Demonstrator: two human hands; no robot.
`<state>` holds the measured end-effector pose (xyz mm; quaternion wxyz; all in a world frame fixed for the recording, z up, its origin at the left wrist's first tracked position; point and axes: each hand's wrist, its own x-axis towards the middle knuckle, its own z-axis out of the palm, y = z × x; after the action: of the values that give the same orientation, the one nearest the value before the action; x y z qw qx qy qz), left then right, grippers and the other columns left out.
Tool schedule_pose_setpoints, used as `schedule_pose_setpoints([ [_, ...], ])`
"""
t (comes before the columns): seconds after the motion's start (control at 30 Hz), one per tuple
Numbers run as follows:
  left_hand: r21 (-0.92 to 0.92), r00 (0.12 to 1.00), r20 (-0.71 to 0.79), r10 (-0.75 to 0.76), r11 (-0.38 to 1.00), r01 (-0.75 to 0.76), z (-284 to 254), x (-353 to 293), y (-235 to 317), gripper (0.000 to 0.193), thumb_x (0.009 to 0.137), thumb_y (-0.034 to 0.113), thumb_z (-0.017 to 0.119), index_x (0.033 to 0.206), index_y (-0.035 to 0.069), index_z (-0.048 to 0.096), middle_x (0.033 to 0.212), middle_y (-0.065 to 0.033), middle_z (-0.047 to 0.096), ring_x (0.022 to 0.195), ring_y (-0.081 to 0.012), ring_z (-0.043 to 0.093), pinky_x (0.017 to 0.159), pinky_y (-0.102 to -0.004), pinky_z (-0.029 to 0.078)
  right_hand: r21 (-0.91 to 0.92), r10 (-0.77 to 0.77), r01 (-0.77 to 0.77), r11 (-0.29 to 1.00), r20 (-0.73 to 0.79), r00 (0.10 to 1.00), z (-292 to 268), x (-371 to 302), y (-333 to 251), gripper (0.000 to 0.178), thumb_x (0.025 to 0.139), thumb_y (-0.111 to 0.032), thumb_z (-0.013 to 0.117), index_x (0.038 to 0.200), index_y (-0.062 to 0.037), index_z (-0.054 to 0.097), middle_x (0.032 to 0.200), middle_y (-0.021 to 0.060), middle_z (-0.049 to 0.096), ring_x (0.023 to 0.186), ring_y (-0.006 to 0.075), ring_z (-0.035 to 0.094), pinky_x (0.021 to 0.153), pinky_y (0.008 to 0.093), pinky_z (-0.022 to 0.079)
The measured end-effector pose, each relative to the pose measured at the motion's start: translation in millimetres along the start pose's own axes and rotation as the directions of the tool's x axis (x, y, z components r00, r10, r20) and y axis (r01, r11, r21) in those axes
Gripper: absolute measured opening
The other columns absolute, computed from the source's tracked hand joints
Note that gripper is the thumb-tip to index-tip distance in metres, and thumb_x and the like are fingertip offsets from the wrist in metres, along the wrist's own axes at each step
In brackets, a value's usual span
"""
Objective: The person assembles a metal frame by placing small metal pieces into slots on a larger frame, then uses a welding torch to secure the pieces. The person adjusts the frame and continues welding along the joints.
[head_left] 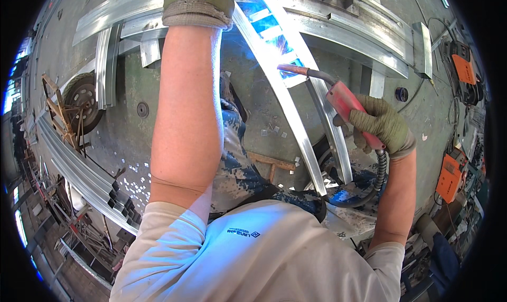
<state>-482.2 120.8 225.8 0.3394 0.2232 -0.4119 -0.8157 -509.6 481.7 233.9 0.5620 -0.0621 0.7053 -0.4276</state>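
My right hand point(381, 123), in an olive work glove, is closed round the red handle of a welding torch point(346, 102). The torch's copper-coloured nozzle points left at a ladder-like metal frame point(288, 114), where a bright blue-white arc glows by a crosspiece. The frame's two long silver rails slant from the top of the view down to my legs. My left hand point(198, 5), also gloved, reaches forward to the upper edge of the view, left of the frame. Its fingers are cut off there, so what they do is hidden.
Silver metal beams point(359, 43) lie across the far side. A wheel point(82, 102) and stacked metal profiles point(79, 164) are at the left. Orange machines point(452, 176) with cables stand at the right. Small metal scraps point(138, 183) dot the floor. A black hose point(381, 170) hangs from the torch.
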Motion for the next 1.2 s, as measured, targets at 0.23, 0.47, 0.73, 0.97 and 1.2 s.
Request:
schedule_pose_setpoints([
  [0.23, 0.017, 0.999, -0.053, 0.011, 1.0, -0.01, 2, -2, 8, 0.036, 0.102, 0.016, 0.063, 0.134, 0.0, 0.059, 0.111, -0.0139, 0.072, 0.093, -0.0247, 0.072, 0.076, -0.0332, 0.061, 0.004, 0.019, -0.019, 1.0, 0.005, 1.0, 2, -2, -6, 0.05, 0.098, -0.03, 0.074, 0.136, 0.0005, 0.064, 0.101, 0.0099, 0.078, 0.061, 0.0063, 0.064, 0.051, 0.0214, 0.051],
  [0.47, -0.048, 0.999, 0.025, 0.03, 0.998, -0.028, 6, -14, 1, 0.035, 0.102, 0.016, 0.061, 0.134, 0.001, 0.06, 0.113, -0.0137, 0.072, 0.093, -0.0239, 0.072, 0.077, -0.0323, 0.062, -0.004, 0.043, -0.043, 0.999, 0.009, 0.999, 1, -3, -4, 0.052, 0.098, -0.031, 0.074, 0.137, 0.0016, 0.063, 0.103, 0.0109, 0.078, 0.057, 0.0064, 0.063, 0.046, 0.0211, 0.049],
  [0.73, 0.041, 0.999, -0.035, -0.004, 0.999, 0.006, 4, -1, 3, 0.039, 0.102, 0.019, 0.061, 0.137, 0.0, 0.059, 0.117, -0.0141, 0.071, 0.099, -0.0243, 0.072, 0.079, -0.0324, 0.061, 0.054, 0.021, -0.019, 0.998, -0.036, 0.999, 1, -13, -3, 0.051, 0.097, -0.029, 0.075, 0.136, 0.0018, 0.064, 0.101, 0.0107, 0.077, 0.057, 0.0077, 0.062, 0.048, 0.0234, 0.05],
  [0.97, 0.043, 1.0, 0.005, 0.015, 0.999, -0.016, 7, -1, -1, 0.037, 0.103, 0.019, 0.06, 0.135, 0.001, 0.06, 0.116, -0.0145, 0.072, 0.097, -0.0233, 0.072, 0.078, -0.0317, 0.062, 0.079, 0.089, -0.087, 0.993, -0.03, 0.996, 0, -30, 14, 0.049, 0.097, -0.025, 0.076, 0.136, 0.0014, 0.064, 0.1, 0.011, 0.077, 0.059, 0.0081, 0.061, 0.048, 0.0236, 0.049],
  [1.2, 0.046, 1.0, 0.008, 0.014, 0.999, -0.015, 6, 1, -5, 0.031, 0.103, 0.019, 0.06, 0.129, 0.003, 0.063, 0.109, -0.0125, 0.073, 0.09, -0.0232, 0.072, 0.074, -0.032, 0.062, 0.091, 0.061, -0.062, 0.994, 0.014, 0.998, 3, -32, 20, 0.048, 0.096, -0.028, 0.076, 0.133, 0.0015, 0.065, 0.096, 0.0095, 0.077, 0.058, 0.0071, 0.059, 0.049, 0.0236, 0.048],
])
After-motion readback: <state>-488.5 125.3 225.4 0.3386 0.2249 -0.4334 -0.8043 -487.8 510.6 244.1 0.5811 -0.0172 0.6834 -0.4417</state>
